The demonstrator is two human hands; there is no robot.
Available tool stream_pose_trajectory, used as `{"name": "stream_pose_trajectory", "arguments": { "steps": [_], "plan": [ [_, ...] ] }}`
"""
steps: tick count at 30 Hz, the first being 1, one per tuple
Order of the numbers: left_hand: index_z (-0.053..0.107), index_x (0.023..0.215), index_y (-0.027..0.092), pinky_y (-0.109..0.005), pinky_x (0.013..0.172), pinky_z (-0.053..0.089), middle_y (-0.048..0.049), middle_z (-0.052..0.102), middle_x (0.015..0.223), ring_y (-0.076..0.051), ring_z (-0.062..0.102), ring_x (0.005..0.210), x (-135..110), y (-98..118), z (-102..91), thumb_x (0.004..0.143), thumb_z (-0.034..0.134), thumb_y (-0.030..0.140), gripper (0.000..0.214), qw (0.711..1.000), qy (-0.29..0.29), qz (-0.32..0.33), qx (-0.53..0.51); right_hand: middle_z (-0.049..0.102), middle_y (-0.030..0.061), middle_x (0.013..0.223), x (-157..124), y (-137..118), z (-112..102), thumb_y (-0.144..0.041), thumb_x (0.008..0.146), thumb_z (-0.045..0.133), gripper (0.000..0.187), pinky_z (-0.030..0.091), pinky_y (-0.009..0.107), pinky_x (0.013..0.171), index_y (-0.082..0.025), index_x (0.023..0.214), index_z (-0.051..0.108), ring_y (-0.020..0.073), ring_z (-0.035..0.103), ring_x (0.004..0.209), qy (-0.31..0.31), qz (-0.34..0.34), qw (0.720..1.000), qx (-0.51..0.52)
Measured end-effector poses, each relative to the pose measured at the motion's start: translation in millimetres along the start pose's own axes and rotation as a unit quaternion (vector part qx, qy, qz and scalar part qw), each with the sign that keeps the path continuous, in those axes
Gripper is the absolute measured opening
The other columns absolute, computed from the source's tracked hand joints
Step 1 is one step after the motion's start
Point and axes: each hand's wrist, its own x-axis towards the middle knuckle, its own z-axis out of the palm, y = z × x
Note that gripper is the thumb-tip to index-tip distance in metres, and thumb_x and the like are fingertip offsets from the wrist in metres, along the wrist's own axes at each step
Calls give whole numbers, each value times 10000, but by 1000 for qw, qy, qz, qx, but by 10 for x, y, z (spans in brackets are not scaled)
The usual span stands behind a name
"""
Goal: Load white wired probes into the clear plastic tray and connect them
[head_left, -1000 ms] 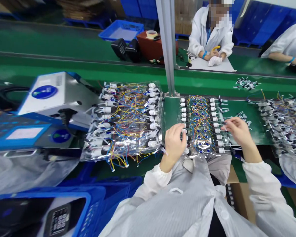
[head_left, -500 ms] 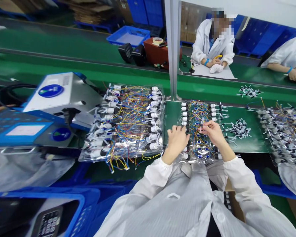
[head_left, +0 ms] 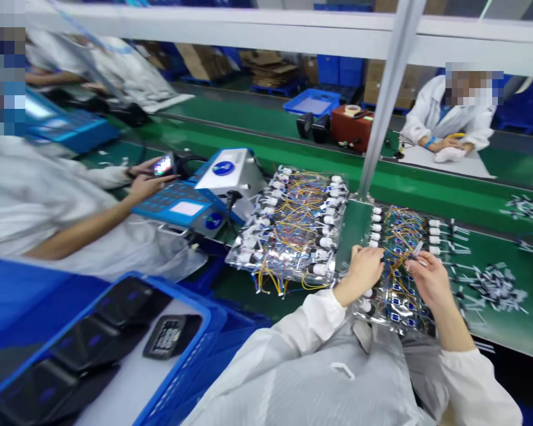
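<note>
A clear sheet of small wired parts [head_left: 400, 260] with yellow, blue and red wires lies on the green bench in front of me. My left hand [head_left: 365, 266] rests on its left edge, fingers curled over the white-capped parts. My right hand [head_left: 429, 278] pinches a thin small piece above the sheet's middle. A larger stack of the same wired sheets [head_left: 293, 228] sits just to the left.
A grey and blue machine with a keypad [head_left: 204, 195] stands left of the stack. A person on my left holds a phone [head_left: 163, 165]. A blue crate of black devices [head_left: 115, 337] is at lower left. Loose small tubes [head_left: 497, 287] lie at right. A metal post [head_left: 382, 106] rises behind.
The camera has swung left and up, bringing the person on my left into view. My right hand has moved from the loose tubes to the sheet's middle with a small piece.
</note>
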Motion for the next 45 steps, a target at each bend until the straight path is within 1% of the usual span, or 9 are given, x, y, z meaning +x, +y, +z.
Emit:
{"name": "stream_pose_trajectory", "arguments": {
  "steps": [3,6,9,13,19,24,27,34,45],
  "plan": [
    [642,1316,213,-384,1016,499,-69,733,1265,-229,662,1163,77,-174,151,975,577,139,355,999,20,28,-41,759,8,914,83,67,65,-168,606,979,529,639,221,755,-234,1084,760,126,736,781,4,25,1000,11],
    [673,1288,186,-353,1048,512,-85,714,1277,-227,654,1181,147,-336,266,945,636,126,351,993,52,41,-94,762,19,925,91,83,203,-186,605,981,404,635,219,805,-207,948,769,126,734,828,-11,43,999,16],
    [693,1267,171,-325,970,549,-94,729,1197,-201,697,1031,200,-414,324,926,702,167,341,985,57,10,-160,743,11,858,91,86,345,-247,621,977,333,641,239,790,-193,849,740,138,734,811,-24,48,999,6],
    [741,1178,196,-341,977,534,-76,762,1119,-226,697,1049,240,-393,343,927,741,261,259,986,27,20,-161,738,9,823,146,150,404,-323,652,959,375,618,235,628,-206,894,697,149,727,713,-13,22,998,-51],
    [752,1179,247,-334,943,523,-63,770,1133,-226,686,1069,254,-310,342,982,675,422,275,994,15,34,-106,750,16,905,213,280,256,-358,703,929,372,636,311,751,-219,849,617,161,738,748,-33,-29,991,-129],
    [752,1189,257,-314,913,518,-46,767,1121,-218,681,1071,258,-311,334,979,680,419,275,995,14,20,-92,741,20,821,240,332,196,-433,759,887,367,529,273,546,-230,866,601,154,662,614,-32,-54,973,-221],
    [747,1204,258,-316,910,515,-43,765,1127,-220,678,1067,248,-311,314,975,688,398,276,996,9,19,-85,701,-10,682,234,367,220,-458,780,866,375,448,265,475,-242,917,591,143,580,500,-22,-43,974,-221],
    [748,1197,269,-307,902,509,-40,759,1115,-208,679,1054,242,-305,288,978,685,394,260,996,-1,23,-88,673,-30,640,226,426,267,-470,777,865,407,469,274,494,-251,933,560,156,597,505,-8,-23,979,-202],
    [766,1134,257,-302,864,513,-52,756,1062,-216,697,1011,238,-319,314,973,690,390,223,996,-8,24,-81,634,-22,695,224,483,283,-483,809,819,337,524,327,620,-257,854,573,180,621,609,-18,-64,962,-266]
  ]
}}
